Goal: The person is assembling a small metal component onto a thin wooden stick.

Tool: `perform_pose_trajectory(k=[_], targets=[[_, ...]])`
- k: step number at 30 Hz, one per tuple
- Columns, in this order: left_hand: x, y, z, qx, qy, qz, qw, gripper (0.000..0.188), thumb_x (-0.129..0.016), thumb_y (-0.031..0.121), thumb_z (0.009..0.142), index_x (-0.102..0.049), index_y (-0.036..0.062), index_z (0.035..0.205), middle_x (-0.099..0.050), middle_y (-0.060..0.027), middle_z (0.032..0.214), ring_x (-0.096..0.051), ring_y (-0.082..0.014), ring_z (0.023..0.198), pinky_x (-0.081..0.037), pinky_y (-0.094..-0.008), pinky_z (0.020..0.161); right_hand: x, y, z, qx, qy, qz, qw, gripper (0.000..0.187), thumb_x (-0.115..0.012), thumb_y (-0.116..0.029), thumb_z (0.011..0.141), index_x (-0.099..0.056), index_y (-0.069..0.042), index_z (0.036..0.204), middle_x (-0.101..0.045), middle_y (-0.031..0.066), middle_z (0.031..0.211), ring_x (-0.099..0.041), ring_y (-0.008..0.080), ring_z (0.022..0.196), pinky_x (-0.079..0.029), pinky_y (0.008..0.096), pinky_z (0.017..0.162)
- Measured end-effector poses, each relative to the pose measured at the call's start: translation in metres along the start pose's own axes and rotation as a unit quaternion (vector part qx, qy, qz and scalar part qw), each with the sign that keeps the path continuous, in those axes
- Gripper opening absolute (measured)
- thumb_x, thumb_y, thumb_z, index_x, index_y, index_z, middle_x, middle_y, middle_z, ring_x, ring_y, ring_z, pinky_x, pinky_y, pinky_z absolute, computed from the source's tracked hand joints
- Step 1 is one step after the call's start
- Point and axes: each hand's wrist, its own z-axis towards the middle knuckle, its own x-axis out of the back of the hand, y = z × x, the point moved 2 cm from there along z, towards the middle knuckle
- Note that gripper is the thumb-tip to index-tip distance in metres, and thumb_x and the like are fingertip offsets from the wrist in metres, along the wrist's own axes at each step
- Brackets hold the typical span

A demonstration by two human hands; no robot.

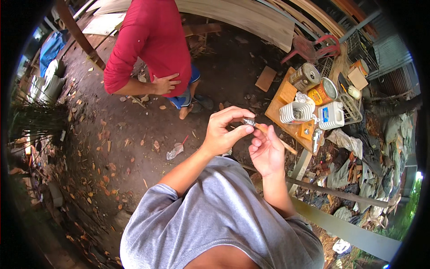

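Note:
In front of my chest, both hands meet at a slim light-wood stick [288,147]. A small shiny, dark-and-silver piece [249,121] sits at its upper left end; its exact kind is too small to tell. My left hand [222,133] pinches this shiny piece between thumb and fingers. Closed around the stick just below it is my right hand [270,154], palm turned toward me. The stick's lower end pokes out to the right past the right hand's fingers.
A wooden table [274,106] at right holds cans [305,76], a white ribbed container [295,112] and a white jug [331,115]. Behind it stands a red chair [313,48]. A person in a red shirt [154,42] stands ahead left. A metal bar [354,233] crosses lower right.

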Motion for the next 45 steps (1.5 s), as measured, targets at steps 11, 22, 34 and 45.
perform_pose_trajectory(k=[11, 22, 34, 45], targets=[[0.017, -0.008, -0.005, 0.065, 0.049, -0.076, 0.994, 0.031, -0.075, 0.001, 0.080, -0.066, -0.0004, 0.110, -0.068, -0.0084, 0.102, -0.065, -0.0136, 0.093, -0.054, -0.0280, 0.084, 0.027, -0.019, -0.009, 0.051, 0.014, -0.041, 0.998, 0.019, -0.061, -0.018, 0.093, -0.061, -0.006, 0.109, -0.069, 0.0105, 0.095, -0.061, 0.0159, 0.072, -0.049, 0.0290, 0.062], [0.019, 0.013, 0.005, -0.116, 0.007, 0.253, 0.960, 0.023, -0.081, 0.010, 0.067, -0.070, 0.0051, 0.086, -0.067, -0.0060, 0.080, -0.063, -0.0185, 0.070, -0.048, -0.0302, 0.064, -0.002, -0.028, -0.022, 0.245, -0.061, -0.277, 0.927, 0.020, -0.064, -0.004, 0.086, -0.062, 0.006, 0.102, -0.068, 0.0183, 0.096, -0.064, 0.0169, 0.075, -0.052, 0.0279, 0.068], [0.022, 0.018, 0.006, -0.169, -0.018, 0.315, 0.934, 0.022, -0.076, 0.009, 0.061, -0.067, 0.0054, 0.081, -0.067, -0.0045, 0.078, -0.061, -0.0214, 0.068, -0.048, -0.0320, 0.061, -0.021, -0.024, -0.026, 0.314, -0.082, -0.419, 0.848, 0.015, -0.064, 0.004, 0.081, -0.066, 0.010, 0.095, -0.069, 0.0201, 0.095, -0.066, 0.0168, 0.079, -0.053, 0.0260, 0.072], [0.023, 0.018, 0.006, -0.180, 0.000, 0.326, 0.928, 0.019, -0.072, 0.009, 0.060, -0.063, 0.0080, 0.078, -0.059, -0.0030, 0.073, -0.053, -0.0217, 0.064, -0.045, -0.0329, 0.058, -0.022, -0.022, -0.026, 0.309, -0.077, -0.440, 0.840, 0.015, -0.065, 0.003, 0.081, -0.066, 0.009, 0.095, -0.069, 0.0203, 0.094, -0.066, 0.0175, 0.080, -0.053, 0.0262, 0.073]])
